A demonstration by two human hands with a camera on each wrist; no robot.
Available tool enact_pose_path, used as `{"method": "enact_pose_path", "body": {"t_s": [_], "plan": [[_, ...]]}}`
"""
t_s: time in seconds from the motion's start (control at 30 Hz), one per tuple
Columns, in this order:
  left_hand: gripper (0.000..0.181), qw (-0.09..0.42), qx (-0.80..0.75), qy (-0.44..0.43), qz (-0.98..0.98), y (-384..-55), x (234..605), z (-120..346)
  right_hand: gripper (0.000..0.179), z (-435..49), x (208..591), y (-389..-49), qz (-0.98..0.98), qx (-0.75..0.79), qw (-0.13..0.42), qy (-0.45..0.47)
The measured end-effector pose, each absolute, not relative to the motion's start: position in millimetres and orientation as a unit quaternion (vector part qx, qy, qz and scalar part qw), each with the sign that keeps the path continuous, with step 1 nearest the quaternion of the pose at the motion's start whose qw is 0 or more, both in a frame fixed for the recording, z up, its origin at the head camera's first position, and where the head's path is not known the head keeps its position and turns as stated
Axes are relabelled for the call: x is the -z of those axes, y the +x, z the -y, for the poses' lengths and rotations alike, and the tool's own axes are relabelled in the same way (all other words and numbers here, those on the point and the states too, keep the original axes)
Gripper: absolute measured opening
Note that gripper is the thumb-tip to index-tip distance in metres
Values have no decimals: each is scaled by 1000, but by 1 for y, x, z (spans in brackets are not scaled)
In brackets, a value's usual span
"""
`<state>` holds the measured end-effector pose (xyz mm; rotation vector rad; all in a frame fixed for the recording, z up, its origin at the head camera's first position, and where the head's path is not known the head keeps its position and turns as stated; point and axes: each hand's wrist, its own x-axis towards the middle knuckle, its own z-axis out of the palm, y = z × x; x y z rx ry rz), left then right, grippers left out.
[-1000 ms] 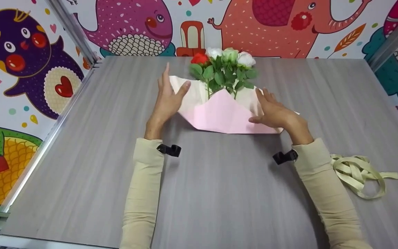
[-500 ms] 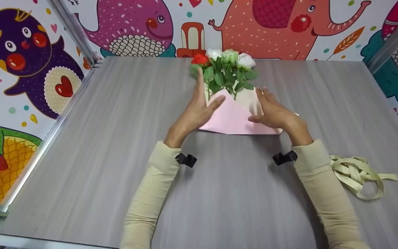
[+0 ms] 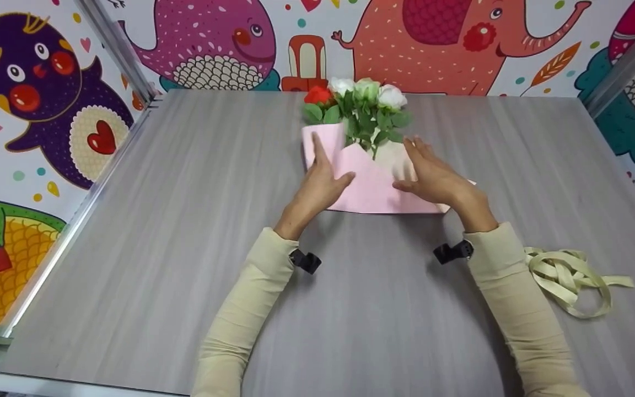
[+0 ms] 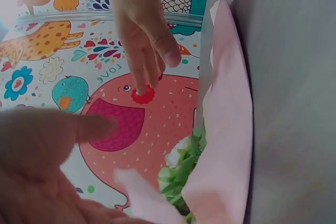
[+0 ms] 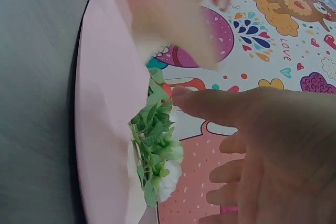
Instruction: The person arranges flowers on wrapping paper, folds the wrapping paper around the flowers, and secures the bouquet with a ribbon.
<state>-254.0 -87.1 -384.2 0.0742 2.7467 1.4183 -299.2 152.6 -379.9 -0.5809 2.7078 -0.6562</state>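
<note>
Pink wrapping paper [image 3: 372, 190] with a cream inner side lies folded up around artificial flowers: a red one [image 3: 318, 95], two white ones and a pale green one [image 3: 367, 89] with green leaves [image 3: 359, 118]. My left hand [image 3: 317, 184], fingers extended, is at the paper's folded-over left flap [image 3: 326, 133]; in the right wrist view this flap [image 5: 168, 19] is blurred and stands partly raised. My right hand [image 3: 439, 176] hovers at the paper's right side, fingers straight and thumb apart. In the right wrist view its fingers [image 5: 228, 174] hold nothing.
A loose heap of pale green ribbon [image 3: 565, 275] lies on the grey table [image 3: 146, 264], right of my right forearm. Walls with cartoon animals [image 3: 433, 44] rise behind and at the sides. A metal rail [image 3: 36, 286] edges the table's left.
My left hand has moved right and brought the paper's left side over, so its pink face now covers the lower left stems. My right hand has stayed almost in place.
</note>
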Motion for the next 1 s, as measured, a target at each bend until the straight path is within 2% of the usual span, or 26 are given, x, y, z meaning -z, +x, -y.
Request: {"method": "enact_pose_path", "body": {"t_s": [0.13,0.33,0.43,0.6,0.77,0.87,1.0], "plan": [[104,34,-453,-20,-890,-256,385,92,93,-152,382,-299,-935,233,146,-222],[82,43,-413,-34,-909,-257,383,94,74,-136,390,-291,-918,242,130,-287],[65,37,-380,-32,-924,-258,382,94,63,-118,399,-282,-903,233,140,-332],[37,3,-338,-6,-941,-257,382,95,59,-93,415,-269,-885,191,184,-383],[33,-33,-378,19,-925,-253,378,94,65,-86,421,-265,-879,178,213,-388],[33,-31,-411,41,-910,-252,377,90,68,-88,417,-265,-876,184,218,-389],[40,-11,-430,63,-901,-254,381,87,68,-96,405,-268,-889,188,193,-371]]}}
